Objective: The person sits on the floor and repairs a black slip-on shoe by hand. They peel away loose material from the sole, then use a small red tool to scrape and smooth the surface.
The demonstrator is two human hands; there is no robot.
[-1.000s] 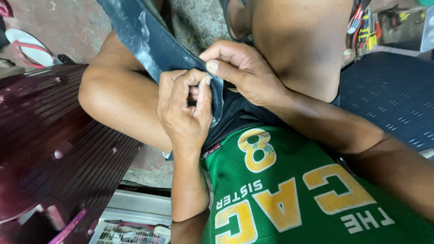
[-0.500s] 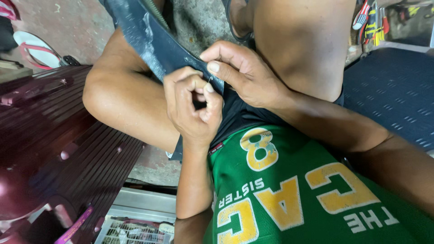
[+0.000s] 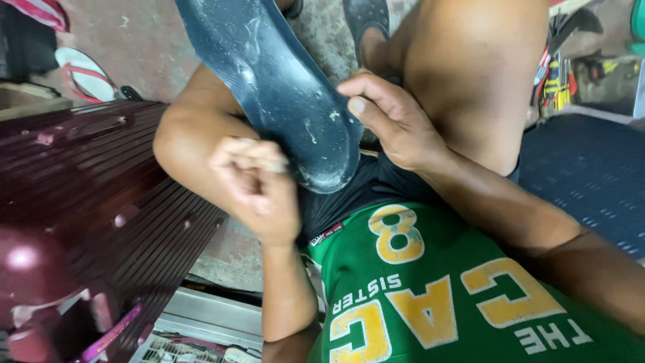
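A dark blue shoe insole (image 3: pixel 282 87), scuffed and smeared with pale residue, lies across my lap between my bare knees, its rounded end toward me. My right hand (image 3: pixel 396 124) grips its right edge, thumb on top. My left hand (image 3: pixel 259 188) is blurred, its fingers pinched together just left of the insole's rounded end and slightly apart from it. Whether something small sits between those fingers cannot be made out. I wear a green jersey (image 3: pixel 437 296) with yellow print and dark shorts.
A maroon ribbed hard case (image 3: pixel 101 202) stands close on my left. Behind it a flip-flop (image 3: pixel 84 74) lies on the concrete floor. Hand tools (image 3: pixel 561 67) lie at the top right beside a dark blue mat (image 3: pixel 591 175). A metal tray (image 3: pixel 201 316) sits below.
Both hands were pinching the insole's edge together. My left hand has since pulled away down and to the left, and the insole has swung so that its broad face shows.
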